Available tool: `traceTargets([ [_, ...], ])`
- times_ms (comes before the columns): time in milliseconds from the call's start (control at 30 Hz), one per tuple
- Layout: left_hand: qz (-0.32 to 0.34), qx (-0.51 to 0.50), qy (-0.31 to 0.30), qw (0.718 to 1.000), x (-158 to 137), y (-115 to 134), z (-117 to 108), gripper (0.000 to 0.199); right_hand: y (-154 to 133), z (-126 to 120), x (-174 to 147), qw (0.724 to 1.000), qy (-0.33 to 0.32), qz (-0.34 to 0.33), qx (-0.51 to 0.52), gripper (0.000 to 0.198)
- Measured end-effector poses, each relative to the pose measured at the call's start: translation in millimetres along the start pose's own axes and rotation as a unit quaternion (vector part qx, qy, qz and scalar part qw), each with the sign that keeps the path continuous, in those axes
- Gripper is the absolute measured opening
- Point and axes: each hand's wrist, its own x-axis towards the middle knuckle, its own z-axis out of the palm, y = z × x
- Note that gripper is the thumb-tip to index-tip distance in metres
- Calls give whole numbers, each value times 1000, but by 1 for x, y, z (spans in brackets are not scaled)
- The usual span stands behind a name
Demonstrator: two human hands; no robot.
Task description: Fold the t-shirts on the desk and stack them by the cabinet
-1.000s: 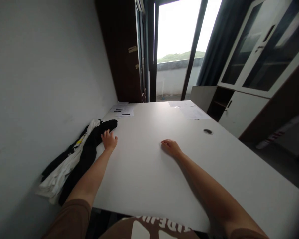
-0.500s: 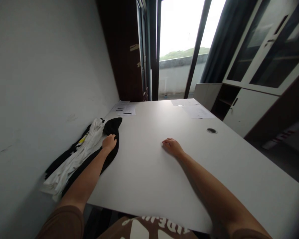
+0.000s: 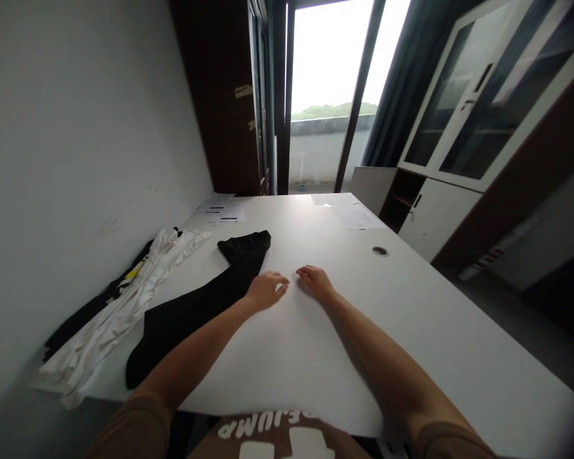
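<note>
You seem to be at the step of setting out the black garment (image 3: 186, 312), which lies on the left half of the table (image 3: 287, 357), its far end bent towards the table's left side (whether that is a sleeve or a leg, you cannot tell from here). The next move, as far as can be judged, calls for a fresh hold on the cloth's edge, with care that the bent end is not dragged into a crease

Your left hand (image 3: 266, 288) is over the middle of the table, at the garment's right edge, fingers loosely curved and thumb a little apart from them; no cloth shows between them, and whether the palm touches the garment is hidden. Your right hand (image 3: 317, 282) rests just right of the table's middle, apart from the left, fingers bent; its underside is out of sight, so how narrow its grip is you cannot tell, though nothing shows in it. The white cloth (image 3: 129, 306) lies along the table's left side, clear of both hands
</note>
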Motion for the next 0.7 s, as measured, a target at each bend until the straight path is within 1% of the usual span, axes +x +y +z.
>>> traceTargets([
  [67,-74,48,53,995,-2,-24,-23,35,-2,1,0,1000,-6,2,12,34],
  [100,-108,65,66,990,-5,-40,-35,36,-5,2,0,1000,-10,5,20,34],
  [167,-176,97,71,977,-17,-75,-54,40,-13,5,1,999,-20,13,40,33],
  [200,-208,109,62,970,-24,-91,-61,42,-18,6,2,998,-25,16,52,32],
  [267,-257,124,22,958,-42,-116,-69,40,-33,11,2,996,-39,12,84,31],
  [300,-272,125,-4,954,-50,-124,-69,37,-42,14,3,993,-51,7,103,30],
  [367,-274,118,-52,953,-64,-129,-67,27,-59,22,4,986,-78,-1,146,33],
  [433,-250,109,-80,959,-71,-122,-61,20,-74,32,6,976,-104,-9,189,40],
  [500,-215,108,-90,967,-69,-104,-54,18,-85,43,14,970,-112,-6,216,45],
  [533,-199,110,-90,970,-67,-93,-51,17,-88,48,20,970,-106,9,220,46],
  [633,-162,118,-88,976,-58,-49,-40,20,-95,58,48,972,-67,100,202,45],
  [700,-140,119,-86,979,-55,-17,-32,23,-97,61,69,971,-53,150,179,49],
])
